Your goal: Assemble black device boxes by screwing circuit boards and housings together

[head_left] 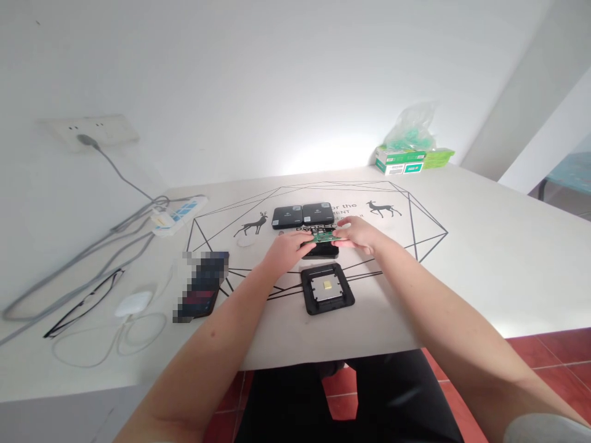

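Between my two hands is a green circuit board [325, 237], held by its edges. My left hand [290, 249] grips its left end with closed fingers, and my right hand [355, 235] pinches the right end. Just under the board is a black casing [323, 251], partly covered by the board and my fingers. Nearer to me lies a square black cover [309, 303] with a silver metal plate and a small yellowish pad at its middle. Beyond my hands, two black boxes with small labels, a left box [286, 217] and a right box [318, 213], sit side by side.
On the left are a phone [207, 289], partly blurred out, glasses [85, 301], a white charger case [133, 303] with its cable, and a power strip [180, 215]. Green-and-white boxes [401, 160] with a plastic bag [413, 129] stand at the back right. The white table [489, 246] meets the wall behind.
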Available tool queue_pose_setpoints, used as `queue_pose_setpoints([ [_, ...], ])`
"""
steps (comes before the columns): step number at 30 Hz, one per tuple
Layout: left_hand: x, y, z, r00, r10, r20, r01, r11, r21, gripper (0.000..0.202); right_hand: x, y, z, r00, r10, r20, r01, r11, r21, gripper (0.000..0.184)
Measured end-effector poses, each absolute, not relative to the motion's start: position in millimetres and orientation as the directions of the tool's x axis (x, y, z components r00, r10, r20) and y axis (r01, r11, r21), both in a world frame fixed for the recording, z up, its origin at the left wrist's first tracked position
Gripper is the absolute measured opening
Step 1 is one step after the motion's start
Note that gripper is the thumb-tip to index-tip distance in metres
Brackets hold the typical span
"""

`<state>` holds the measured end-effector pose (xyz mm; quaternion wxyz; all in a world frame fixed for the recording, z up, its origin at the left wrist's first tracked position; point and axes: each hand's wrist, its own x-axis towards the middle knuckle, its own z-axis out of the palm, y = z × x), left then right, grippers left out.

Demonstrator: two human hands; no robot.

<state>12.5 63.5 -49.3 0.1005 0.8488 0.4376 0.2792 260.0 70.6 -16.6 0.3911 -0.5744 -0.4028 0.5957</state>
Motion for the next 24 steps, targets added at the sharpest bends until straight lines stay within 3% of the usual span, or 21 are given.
queue_pose_setpoints([
  [4,8.3,58.9,-43.0,0.486,0.832,0.266,0.712,-0.554,0.432,0.059,283.9,78.0,-13.2,0.008,0.946,-0.323,-0.110,-0.320,-0.941,0.038],
  [6,6.2,57.1,-41.5,0.518,0.829,0.210,0.726,-0.556,0.404,0.063,302.7,81.1,-8.9,0.044,0.945,-0.324,-0.110,-0.317,-0.942,0.031],
  [9,6.8,56.3,-42.6,0.571,0.797,0.198,0.703,-0.599,0.383,0.057,329.2,83.8,-3.0,0.022,0.945,-0.327,-0.126,-0.322,-0.938,0.020],
  [15,18.0,61.8,-49.9,0.612,0.757,0.231,0.686,-0.652,0.323,0.039,352.7,85.8,-2.4,0.069,0.946,-0.315,-0.114,-0.307,-0.945,0.024],
  [18,20.0,64.0,-52.4,0.592,0.768,0.243,0.707,-0.640,0.299,0.029,345.3,86.7,-6.8,0.003,0.949,-0.317,-0.145,-0.313,-0.939,0.022],
  [24,15.2,63.7,-52.3,0.556,0.791,0.256,0.737,-0.611,0.290,0.027,327.0,90.7,-14.4,-0.006,0.947,-0.322,-0.152,-0.319,-0.935,0.024],
])
